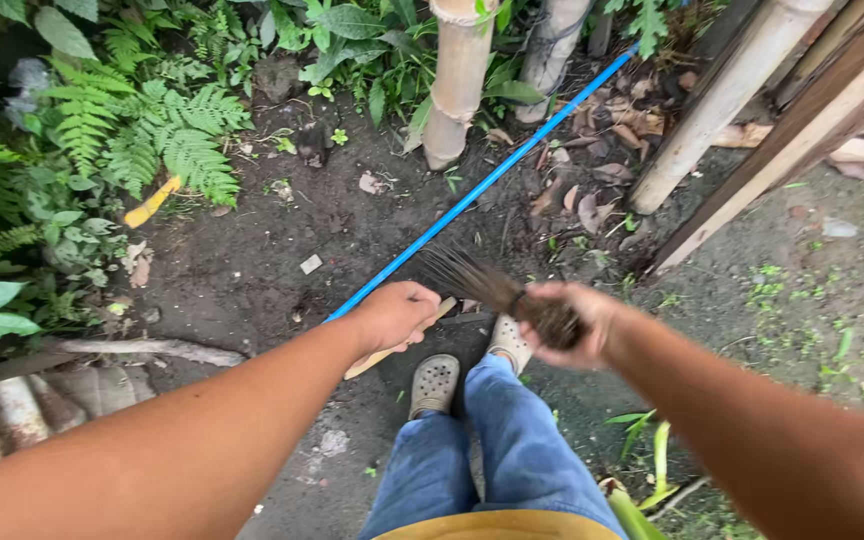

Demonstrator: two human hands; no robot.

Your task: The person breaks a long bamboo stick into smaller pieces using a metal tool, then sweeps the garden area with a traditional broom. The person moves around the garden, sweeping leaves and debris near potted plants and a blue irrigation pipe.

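My right hand (577,322) grips a bundle of dark stiff broom bristles (472,278), whose tips fan out up and to the left over the dirt. A thin pale wooden stick (392,350) is closed in my left hand (392,315), just left of the bristles. Both hands hover above my feet in grey perforated clogs (435,384) and blue jeans (497,455).
A long blue pipe (492,178) runs diagonally from behind my left hand to the upper right. Bamboo poles (457,85) and a wooden post (792,140) stand ahead. Ferns (152,130) fill the upper left; stones (12,410) line the left edge. Dry leaves litter the dirt.
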